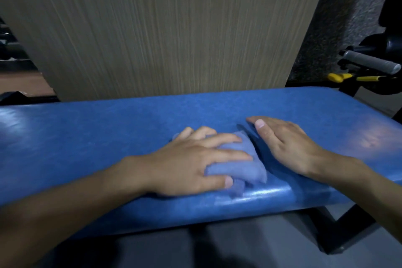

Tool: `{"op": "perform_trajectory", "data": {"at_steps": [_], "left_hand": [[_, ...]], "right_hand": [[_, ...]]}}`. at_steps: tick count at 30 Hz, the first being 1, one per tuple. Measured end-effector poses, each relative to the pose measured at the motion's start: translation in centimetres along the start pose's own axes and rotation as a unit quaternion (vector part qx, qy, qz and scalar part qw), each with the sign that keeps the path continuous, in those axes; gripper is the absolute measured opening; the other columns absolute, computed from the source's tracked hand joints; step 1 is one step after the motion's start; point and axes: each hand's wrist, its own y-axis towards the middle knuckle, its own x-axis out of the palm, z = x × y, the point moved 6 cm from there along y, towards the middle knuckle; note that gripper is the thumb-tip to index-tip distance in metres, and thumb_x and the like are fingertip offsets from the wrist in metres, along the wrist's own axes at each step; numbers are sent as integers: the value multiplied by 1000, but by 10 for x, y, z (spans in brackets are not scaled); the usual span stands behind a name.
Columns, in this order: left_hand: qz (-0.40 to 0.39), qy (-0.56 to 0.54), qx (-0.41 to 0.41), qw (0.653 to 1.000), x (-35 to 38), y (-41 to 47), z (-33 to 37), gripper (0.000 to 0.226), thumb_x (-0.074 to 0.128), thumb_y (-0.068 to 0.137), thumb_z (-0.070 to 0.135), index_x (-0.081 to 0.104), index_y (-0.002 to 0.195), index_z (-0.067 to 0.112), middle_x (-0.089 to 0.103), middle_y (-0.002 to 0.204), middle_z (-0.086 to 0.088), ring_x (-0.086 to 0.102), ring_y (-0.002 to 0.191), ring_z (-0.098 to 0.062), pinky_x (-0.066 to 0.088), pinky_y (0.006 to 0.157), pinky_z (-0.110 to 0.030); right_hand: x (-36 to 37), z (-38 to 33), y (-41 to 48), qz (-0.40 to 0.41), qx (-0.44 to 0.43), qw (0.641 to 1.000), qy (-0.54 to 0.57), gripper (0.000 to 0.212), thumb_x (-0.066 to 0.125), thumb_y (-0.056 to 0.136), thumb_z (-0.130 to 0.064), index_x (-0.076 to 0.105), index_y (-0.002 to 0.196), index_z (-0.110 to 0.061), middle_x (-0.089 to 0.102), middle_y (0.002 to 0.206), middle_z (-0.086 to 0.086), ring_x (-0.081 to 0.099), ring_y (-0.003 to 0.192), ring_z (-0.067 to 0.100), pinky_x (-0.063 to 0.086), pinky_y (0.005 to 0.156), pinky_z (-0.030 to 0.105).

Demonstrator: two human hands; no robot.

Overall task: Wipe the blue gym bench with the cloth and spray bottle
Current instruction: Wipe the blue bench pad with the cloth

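Note:
The blue gym bench (87, 128) runs across the view from left to right, its padded top shiny in places. A folded light-blue cloth (245, 165) lies on the bench near its front edge. My left hand (195, 163) rests on top of the cloth, fingers spread over it and thumb at its near side, pressing it onto the pad. My right hand (287, 148) lies flat on the bench just right of the cloth, palm down, fingers together, holding nothing. No spray bottle is in view.
A wood-grain panel (169, 28) stands right behind the bench. At the right are black gym equipment with a grey handle (369, 62) and a yellow part (339, 76). A black bench leg (348, 228) reaches down to the grey floor at lower right.

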Motion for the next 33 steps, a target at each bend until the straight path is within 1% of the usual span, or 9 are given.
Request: {"op": "perform_trajectory", "data": {"at_steps": [4, 9, 12, 15, 18, 23, 26, 29, 33], "left_hand": [[13, 2, -136, 991, -6, 5, -95, 59, 24, 78, 79, 10, 135, 69, 17, 153, 33, 26, 135, -12, 20, 99, -36], [17, 7, -324, 946, -24, -33, -235, 66, 21, 69, 93, 21, 132, 74, 30, 152, 23, 33, 138, -26, 22, 110, -55], [26, -26, -372, 928, -25, -46, -259, 41, 31, 78, 78, 26, 119, 82, 36, 147, 21, 34, 135, -28, 21, 104, -53], [43, -29, -338, 940, -25, -40, -240, 33, 32, 83, 73, 25, 114, 84, 37, 147, 26, 36, 133, -26, 21, 104, -53], [54, -23, -276, 959, -22, -34, -198, 46, 28, 79, 74, 28, 124, 77, 37, 144, 34, 39, 131, -24, 27, 104, -54], [24, -13, -84, 996, -8, -33, -54, 57, 27, 84, 71, 13, 139, 63, 27, 149, 33, 33, 127, -17, 27, 103, -43], [9, 3, 6, 1000, -1, -46, 7, 56, 31, 92, 66, 17, 145, 56, 23, 155, 26, 30, 129, -19, 27, 100, -42], [-6, 12, -7, 1000, -4, -46, 4, 56, 29, 92, 66, 18, 146, 55, 15, 157, 25, 26, 131, -14, 26, 104, -41], [-15, 6, -99, 995, -4, -35, -52, 59, 25, 84, 74, 9, 140, 62, 13, 156, 26, 24, 134, -12, 23, 107, -41]], "right_hand": [[20, -10, -2, -50, -13, 995, -86, 91, -15, 76, -72, 33, 147, -41, 25, 157, -20, 13, 146, 1, 9, 119, 37], [21, -13, -5, -49, -12, 992, -112, 83, -12, 79, -68, 30, 146, -45, 19, 157, -24, 6, 144, -4, 3, 117, 33], [22, -13, -5, -45, -9, 992, -117, 82, -12, 79, -67, 30, 146, -44, 19, 157, -25, 6, 144, -4, 4, 117, 32], [22, -14, -5, -44, -9, 992, -122, 81, -10, 80, -67, 31, 146, -44, 21, 156, -24, 8, 143, -4, 5, 116, 32], [21, -14, -3, -39, -10, 991, -126, 80, -9, 81, -67, 33, 145, -44, 24, 155, -23, 11, 143, -3, 8, 115, 33], [22, -12, -3, -37, -3, 992, -118, 80, -9, 81, -68, 35, 144, -45, 26, 155, -22, 14, 143, -2, 10, 117, 36], [21, -13, -5, -43, 0, 992, -115, 80, -9, 82, -68, 35, 144, -44, 26, 156, -21, 14, 144, 1, 10, 117, 38], [19, -19, -7, -61, 7, 986, -154, 70, -4, 89, -62, 32, 146, -43, 23, 158, -19, 11, 147, 6, 4, 119, 46], [17, -45, -2, -57, -9, 993, -102, 83, -9, 79, -66, 30, 148, -40, 22, 159, -17, 11, 147, 6, 5, 120, 46]]}}
